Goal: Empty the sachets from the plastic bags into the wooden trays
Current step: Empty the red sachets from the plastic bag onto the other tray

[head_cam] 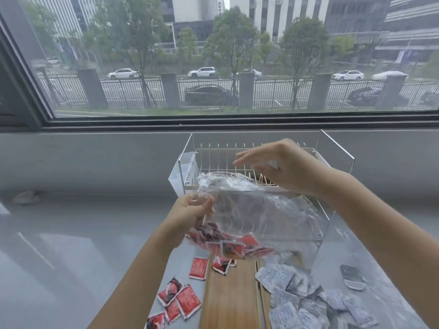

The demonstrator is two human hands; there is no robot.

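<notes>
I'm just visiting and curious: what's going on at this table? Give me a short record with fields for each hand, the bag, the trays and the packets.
left hand: pinching the edge of the clear plastic bag
right hand: open, fingers spread, above the bag, not clearly gripping it
plastic bag: held up over the trays, red sachets gathered at its low end
wooden tray: almost bare, one red sachet at its far end
red sachets: several spilled on the table left of the tray
white sachets: heaped to the right of it
wire rack: behind the bag
</notes>
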